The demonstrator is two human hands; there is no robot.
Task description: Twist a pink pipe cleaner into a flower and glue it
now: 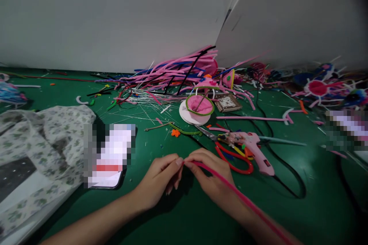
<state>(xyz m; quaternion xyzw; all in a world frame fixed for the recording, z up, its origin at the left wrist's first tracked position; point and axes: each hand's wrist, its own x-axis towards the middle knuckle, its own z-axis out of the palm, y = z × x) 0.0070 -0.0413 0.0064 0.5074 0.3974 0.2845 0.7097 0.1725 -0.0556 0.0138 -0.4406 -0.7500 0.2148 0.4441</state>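
Observation:
A long hot-pink pipe cleaner [230,184] runs from my fingertips back over my right wrist to the bottom edge. My right hand [211,172] pinches it close to its end. Touching the right fingertips, my left hand [165,178] is closed in a pinch on that same end. Just beyond my right hand lie scissors with red handles [248,166] and a pink hot glue gun [255,149]. Farther off, a pink cup shape with a green rim [200,104] rests on a white round disc [186,113]. An orange flower [175,133] lies in front of it.
Pink, blue and black pipe cleaners [172,69] are heaped at the back, beside thin wires [143,99]. A phone [115,157] and a floral cloth [57,138] lie at left. The glue gun's black cable [301,189] loops at right, near finished-looking colourful pieces [317,88].

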